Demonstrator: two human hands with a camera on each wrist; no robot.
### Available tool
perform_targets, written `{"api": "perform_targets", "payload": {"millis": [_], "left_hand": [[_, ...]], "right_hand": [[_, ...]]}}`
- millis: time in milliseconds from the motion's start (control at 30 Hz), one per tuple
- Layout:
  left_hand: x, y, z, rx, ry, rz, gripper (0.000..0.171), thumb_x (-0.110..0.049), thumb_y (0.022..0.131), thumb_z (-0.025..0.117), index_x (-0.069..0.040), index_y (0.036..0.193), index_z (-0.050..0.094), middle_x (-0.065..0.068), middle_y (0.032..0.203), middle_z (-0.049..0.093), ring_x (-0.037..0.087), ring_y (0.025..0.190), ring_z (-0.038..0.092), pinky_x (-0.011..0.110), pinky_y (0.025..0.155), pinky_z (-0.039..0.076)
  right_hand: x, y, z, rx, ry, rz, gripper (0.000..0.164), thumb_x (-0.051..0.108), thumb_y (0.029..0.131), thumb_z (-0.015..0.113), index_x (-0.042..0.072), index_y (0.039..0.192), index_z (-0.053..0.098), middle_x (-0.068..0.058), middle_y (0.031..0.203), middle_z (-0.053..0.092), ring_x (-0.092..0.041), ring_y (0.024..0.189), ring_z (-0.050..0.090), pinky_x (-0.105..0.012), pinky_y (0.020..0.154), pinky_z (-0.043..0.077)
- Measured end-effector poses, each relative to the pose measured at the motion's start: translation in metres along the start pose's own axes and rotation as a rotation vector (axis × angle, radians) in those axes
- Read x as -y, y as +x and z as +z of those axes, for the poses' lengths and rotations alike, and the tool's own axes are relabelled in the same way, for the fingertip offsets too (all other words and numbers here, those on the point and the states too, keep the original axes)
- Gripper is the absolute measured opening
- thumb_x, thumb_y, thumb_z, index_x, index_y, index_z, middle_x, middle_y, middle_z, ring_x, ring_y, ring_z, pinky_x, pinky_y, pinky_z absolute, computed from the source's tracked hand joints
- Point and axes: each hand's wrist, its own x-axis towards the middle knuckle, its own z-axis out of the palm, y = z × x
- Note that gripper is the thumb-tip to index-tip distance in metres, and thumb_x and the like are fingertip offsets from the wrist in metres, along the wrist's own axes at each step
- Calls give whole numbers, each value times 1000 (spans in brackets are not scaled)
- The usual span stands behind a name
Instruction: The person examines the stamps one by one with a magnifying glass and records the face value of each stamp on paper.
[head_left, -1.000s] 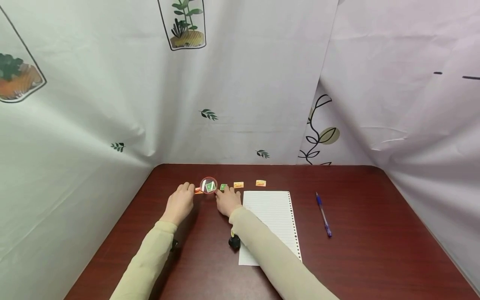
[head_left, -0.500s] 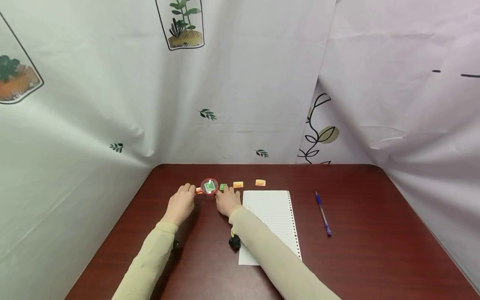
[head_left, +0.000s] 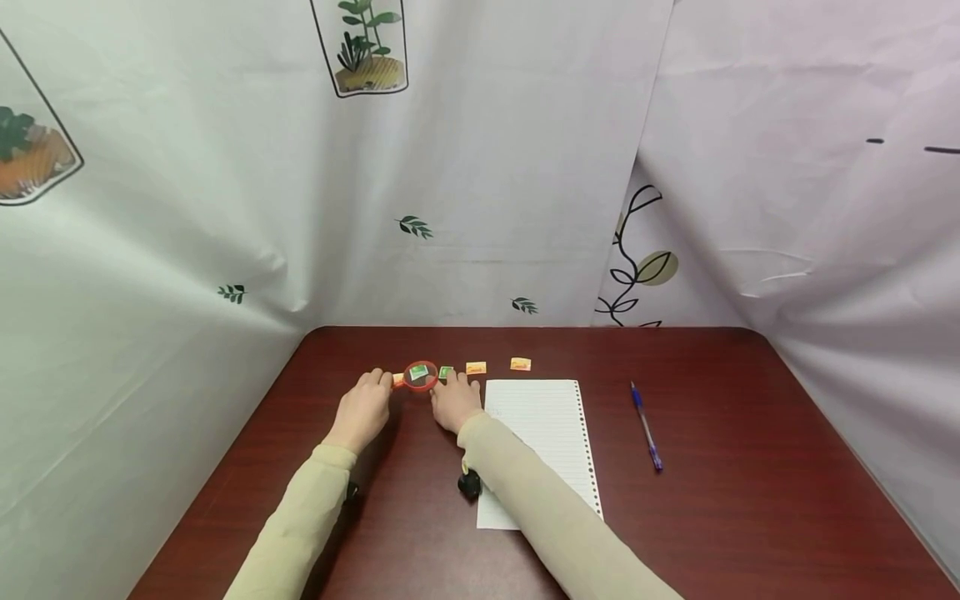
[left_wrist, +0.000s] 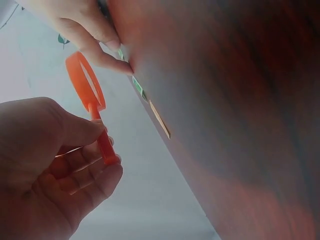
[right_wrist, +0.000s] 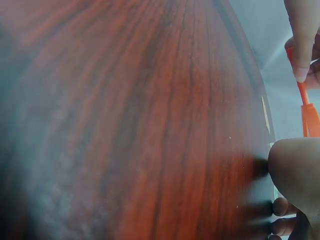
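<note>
My left hand (head_left: 360, 410) pinches the handle of a red magnifying glass (left_wrist: 86, 82) between thumb and fingers, its lens raised over the table. Through the lens in the head view shows a small green stamp, the green stamp (left_wrist: 138, 88) beside the right hand's fingertip in the left wrist view. My right hand (head_left: 455, 403) is palm down with its fingertips at the tabletop, holding nothing visible. A second green stamp (head_left: 446, 372) lies right at those fingers. An orange stamp (left_wrist: 160, 120) is partly hidden behind the handle in the head view.
Two more orange stamps (head_left: 476, 367) continue the row rightward. A lined sheet of paper (head_left: 536, 417) lies partly beneath the right sleeve (head_left: 540, 500). Farther right is a blue pen (head_left: 646, 427). Printed cloth (head_left: 480, 167) hangs behind the dark red table (head_left: 750, 467).
The magnifying glass has shifted slightly right and toward me, its lens tilting so the glare is gone and the green stamp shows differently through it. The right hand has stayed nearly still.
</note>
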Motion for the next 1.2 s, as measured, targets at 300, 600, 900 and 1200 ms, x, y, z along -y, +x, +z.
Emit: {"api": "perform_targets", "payload": {"millis": [300,600,900,1200], "left_hand": [[-2,-3,0,9,2,-4,13,10,84,66,6,95,62,16,83,55,33,75,57,44,53,53],[-2,-1,-5,-34,-27,-16,8,9,85,64,5,91,59,16,83,55,35,75,56,46,52,52],[-1,9,-20,-65,-72,-44,7,3,91,66,4,96,62,15,87,56,35,81,58,48,60,55],[6,5,-30,-53,-99,-98,9,-2,94,67,3,100,64,15,91,59,33,83,58,48,62,55]], "right_hand": [[0,-2,2,9,5,0,36,35,108,43,25,135,64,-10,133,53,-28,119,51,-48,94,44],[-1,-3,2,0,3,2,39,35,108,42,30,144,57,-10,134,53,-29,120,51,-49,93,44],[-7,-5,-1,3,39,-16,42,36,109,41,31,150,49,-10,141,49,-28,123,49,-47,92,44],[-11,-19,-16,-7,136,-121,38,31,105,54,17,140,59,-13,131,54,-29,117,53,-44,90,49]]}}
